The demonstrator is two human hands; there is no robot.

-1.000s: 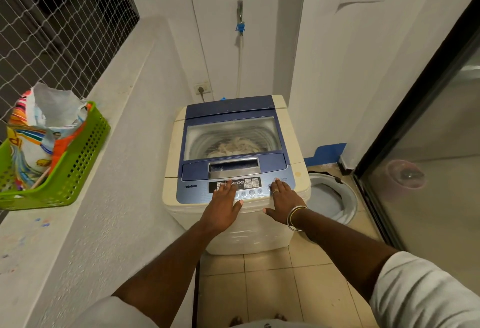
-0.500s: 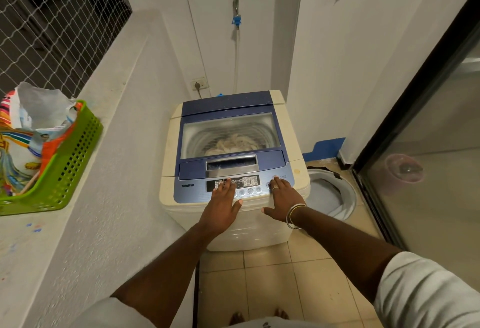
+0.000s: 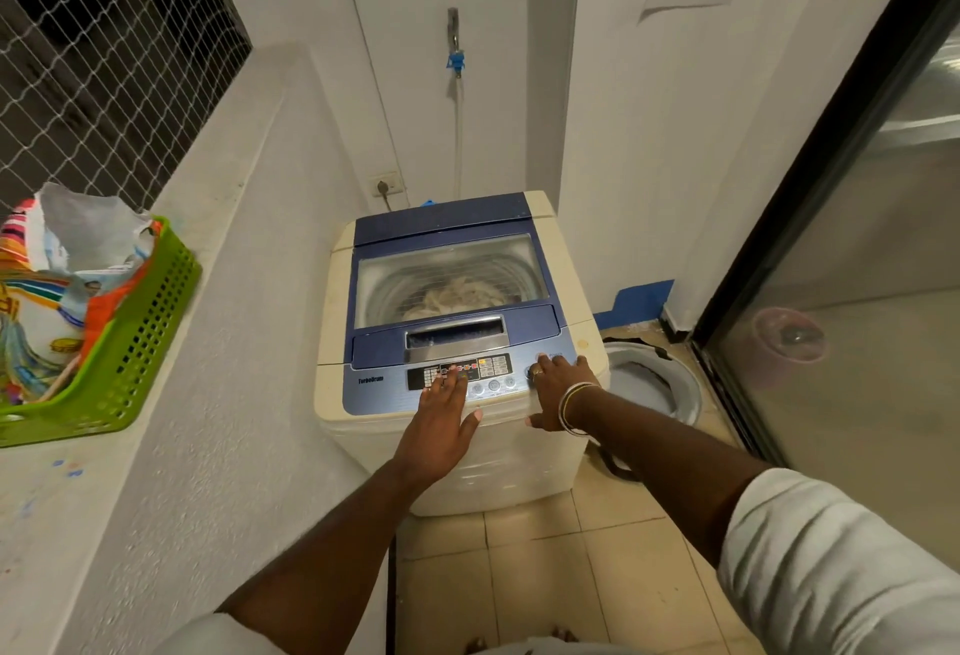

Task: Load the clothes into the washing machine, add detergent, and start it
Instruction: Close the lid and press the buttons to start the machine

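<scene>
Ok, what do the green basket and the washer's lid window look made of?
Green perforated basket: looks like moulded plastic, uniform colour with a regular grid of holes. Clear lid window on the cream-and-blue washing machine: glossy, see-through to the clothes; glass or plastic, cannot tell.

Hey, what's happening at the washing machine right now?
A person stands at the washer with its lid shut and clothes visible through the window. The left hand lies flat on the control panel, and the right hand rests by the buttons at the panel's right end.
</scene>
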